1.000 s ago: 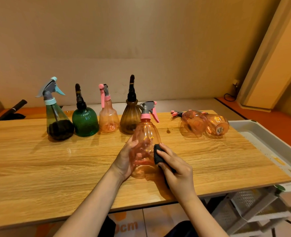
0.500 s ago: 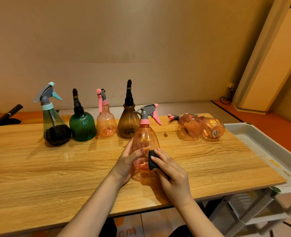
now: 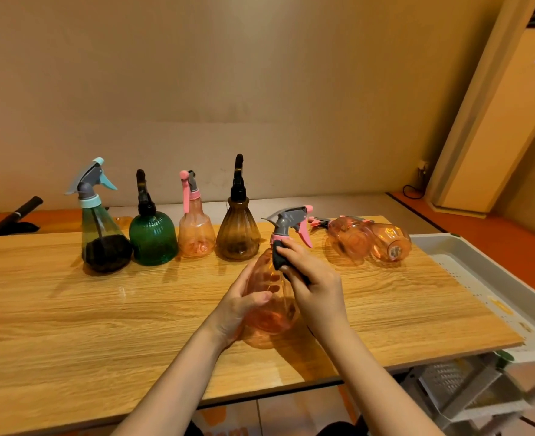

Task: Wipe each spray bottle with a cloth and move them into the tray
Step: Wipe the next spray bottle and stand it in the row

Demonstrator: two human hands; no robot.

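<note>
My left hand (image 3: 239, 306) grips the body of an orange spray bottle (image 3: 272, 313) with a grey and pink trigger, standing on the wooden table (image 3: 71, 325). My right hand (image 3: 315, 284) presses a dark cloth (image 3: 279, 254) against the bottle's neck. Behind stand a grey-blue bottle (image 3: 101, 234), a green bottle (image 3: 152, 236), a pale pink bottle (image 3: 196, 229) and a brown bottle (image 3: 238, 232). Two orange bottles (image 3: 367, 240) lie on their sides at the right. A white tray (image 3: 467, 256) sits off the table's right end.
A plain wall runs behind the table. A black object (image 3: 18, 215) lies on the orange floor at the far left. A grey rack (image 3: 455, 385) stands below the tray at the lower right.
My right hand with the cloth has slid up from the bottle's lower body to its neck. The left hand has kept its hold on the bottle.
</note>
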